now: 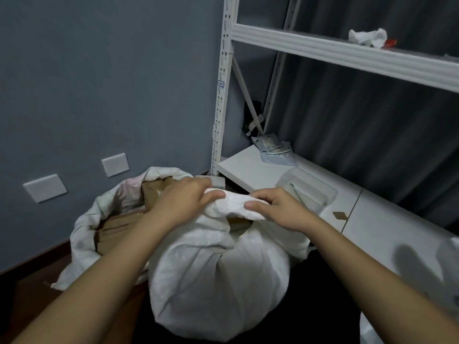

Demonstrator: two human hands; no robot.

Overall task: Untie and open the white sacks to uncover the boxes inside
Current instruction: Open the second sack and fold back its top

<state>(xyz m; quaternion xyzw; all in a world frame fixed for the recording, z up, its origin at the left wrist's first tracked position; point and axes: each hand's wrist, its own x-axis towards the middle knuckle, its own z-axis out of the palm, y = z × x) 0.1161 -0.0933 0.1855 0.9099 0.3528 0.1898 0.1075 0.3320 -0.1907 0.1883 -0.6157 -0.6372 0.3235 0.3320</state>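
A full white sack (218,281) stands on the floor in front of me, its top bunched together. My left hand (183,199) grips the gathered fabric on the left side of the sack's mouth, and my right hand (275,207) pinches the same fold from the right. Through a small gap under the fold a brown box (239,223) shows. Behind it to the left a second white sack (84,229) lies open, with several brown cardboard boxes (119,227) showing inside.
A white metal shelving unit (347,53) stands to the right, its low shelf (248,170) close to my right hand and carrying a clear plastic tub (310,189) and packets (273,150). A grey wall (99,83) with two switch plates lies behind the sacks.
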